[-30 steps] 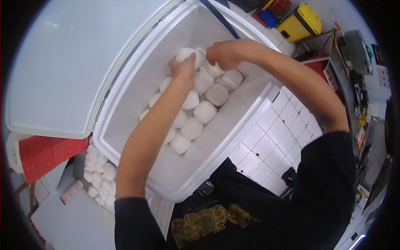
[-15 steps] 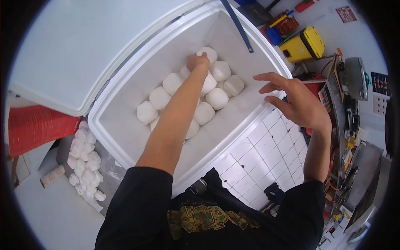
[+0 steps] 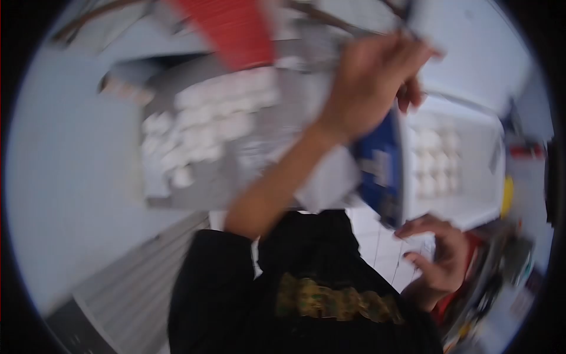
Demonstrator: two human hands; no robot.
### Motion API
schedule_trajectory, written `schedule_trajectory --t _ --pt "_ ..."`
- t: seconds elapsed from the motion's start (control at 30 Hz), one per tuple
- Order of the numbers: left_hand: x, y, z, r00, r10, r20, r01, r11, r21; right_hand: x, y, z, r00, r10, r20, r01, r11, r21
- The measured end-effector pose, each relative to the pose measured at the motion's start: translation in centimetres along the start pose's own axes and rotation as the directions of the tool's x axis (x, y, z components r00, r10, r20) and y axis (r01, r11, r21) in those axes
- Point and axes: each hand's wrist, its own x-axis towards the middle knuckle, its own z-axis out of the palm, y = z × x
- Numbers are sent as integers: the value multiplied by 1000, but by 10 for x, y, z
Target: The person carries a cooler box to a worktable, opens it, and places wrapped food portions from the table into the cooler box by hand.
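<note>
My left hand [image 3: 377, 79] is raised near the left side of the white cooler box [image 3: 407, 159], over its near rim. It is blurred, its fingers bent, and nothing clear shows in them. Below the box, my right hand [image 3: 439, 253] has its thumb and fingers apart and holds nothing. Several white rounded pieces [image 3: 436, 168] lie in rows inside the box. Many more white pieces [image 3: 218, 118] are heaped on a grey surface [image 3: 218, 189] to the left.
A red crate-like object [image 3: 236, 29] stands behind the heap. A blue object [image 3: 377, 159] is beside the box. White floor tiles [image 3: 377, 248] show below. A cluttered shelf [image 3: 495, 283] is at the lower right.
The view has swung left, so the box now appears at the right. My left hand has come up out of the box. My right hand still has its fingers apart.
</note>
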Motion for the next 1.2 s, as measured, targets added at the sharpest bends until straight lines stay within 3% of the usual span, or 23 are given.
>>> schedule_trajectory --t 0.03,0.07,0.1,0.13,0.17,0.2,0.27,0.3,0.33,0.37,0.43,0.5,0.53,0.6,0.63,0.7,0.87,0.9,1.07,1.1,1.17,1.2 --pt "-42 2 -46 984 -39 -172 18 992 -124 22 9 38 975 -66 214 84 994 -73" --pt "-87 -12 -93 915 -57 -400 0 990 -141 46 19 83 963 -14 268 27 999 -46" --pt "-131 -25 -135 724 -144 -674 101 990 -104 70 34 127 948 48 315 -38 999 -38" --pt "-178 -39 -179 557 -156 -816 174 982 -69 96 54 169 923 173 343 -188 982 12" --pt "-234 -64 -232 438 -27 -899 271 957 103 124 80 209 880 305 365 -343 938 44" --pt "-288 -77 -277 327 176 -929 403 863 305 150 113 246 873 308 379 -335 942 5" --pt "-376 -64 -340 79 365 -928 619 712 332 192 187 311 862 321 391 -293 947 -130" --pt "-418 -60 -370 -2 473 -881 542 741 396 209 211 341 859 329 393 -255 939 -229" --pt "-443 -34 -388 -51 572 -818 660 634 402 224 220 370 879 317 355 -218 931 -293" --pt "-462 -14 -407 -49 676 -736 733 525 433 238 223 400 900 299 316 -179 917 -356" --pt "-482 18 -437 -115 647 -753 642 627 441 265 227 448 955 -74 288 211 850 -482" --pt "-478 48 -449 -144 572 -808 607 695 384 295 202 488 920 -54 387 282 776 -563" --pt "-472 52 -452 -93 556 -826 630 675 384 308 194 503 901 -43 432 320 738 -595" --pt "-453 56 -458 18 525 -851 672 624 399 331 196 526 844 -32 535 472 517 -714" --pt "-441 59 -464 105 546 -831 672 578 464 340 198 535 816 -16 578 536 393 -747" --pt "-417 67 -481 272 575 -771 652 479 588 353 201 544 758 35 651 618 281 -735" --pt "-379 99 -546 408 444 -798 702 406 585 365 213 546 620 53 783 780 60 -622" --pt "-377 103 -551 438 405 -803 725 369 582 366 217 546 621 49 782 781 52 -623" --pt "-423 77 -540 317 356 -879 826 352 441 376 228 552 615 -9 788 788 35 -615" --pt "-435 68 -524 282 297 -912 849 365 382 374 226 549 632 1 775 771 94 -630" --pt "-439 53 -486 177 34 -984 866 469 172 372 210 538 662 24 749 729 209 -652" --pt "-445 37 -477 208 65 -976 874 436 215 367 203 531 710 -34 703 669 345 -658"
